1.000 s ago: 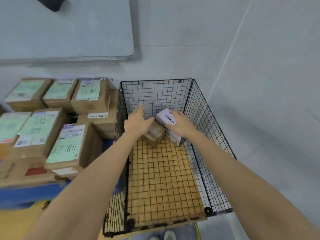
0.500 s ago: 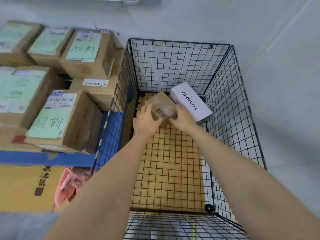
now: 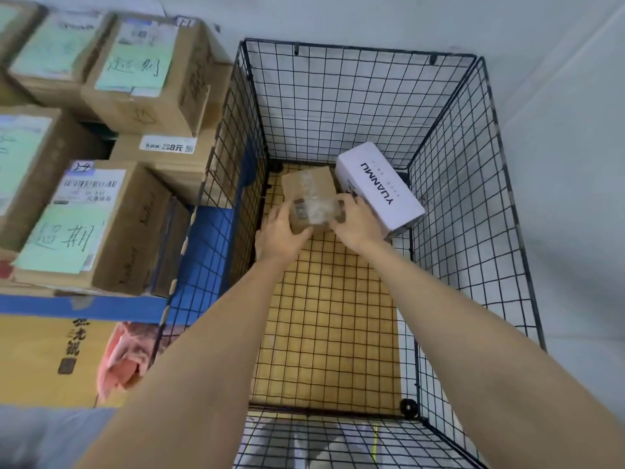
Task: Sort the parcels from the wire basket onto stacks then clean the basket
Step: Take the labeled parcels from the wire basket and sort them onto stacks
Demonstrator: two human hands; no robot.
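Note:
A black wire basket (image 3: 355,54) with a yellow board floor stands against the wall. Inside at its far end lie two parcels: a small brown cardboard box (image 3: 309,194) wrapped in clear tape and a white box (image 3: 378,187) printed YUANMU, leaning at the right. My left hand (image 3: 279,233) grips the brown box's near left corner. My right hand (image 3: 355,220) grips its near right side, next to the white box.
Stacks of brown parcels with green labels (image 3: 101,211) fill the left side, right up against the basket. Under them sit a blue-edged box (image 3: 84,308) and a yellow carton (image 3: 40,360). Grey wall lies behind and to the right.
My right hand left the white box and joined my left on the brown box. The view tilted down and came closer over the basket.

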